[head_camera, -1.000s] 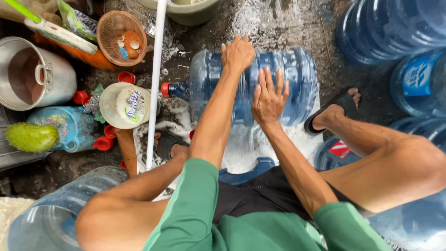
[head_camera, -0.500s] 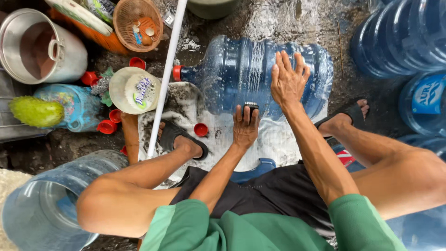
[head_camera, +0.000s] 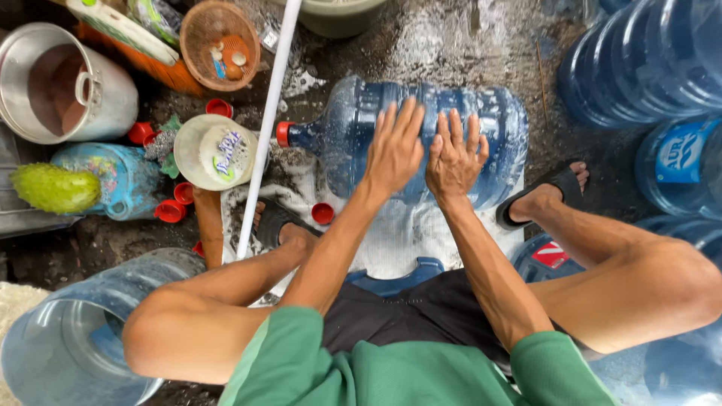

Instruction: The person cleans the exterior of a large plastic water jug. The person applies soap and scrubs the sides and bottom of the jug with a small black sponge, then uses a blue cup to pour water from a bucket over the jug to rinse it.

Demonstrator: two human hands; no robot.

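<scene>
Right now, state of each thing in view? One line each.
Big blue jug: lying on its side, wet, red cap on.
Left hand: open, flat on the jug.
Right hand: open, flat on the jug.
Metal pot: tipped on its side, mouth showing.
Brown basket: upright, small items inside.
Loose red cap: off, on the wet ground.

Left of your left hand (head_camera: 393, 154) stands a round white plastic tub (head_camera: 214, 151) with a purple-and-yellow label; far right of your right hand (head_camera: 453, 160), a blue label (head_camera: 681, 154) on a jug.
</scene>
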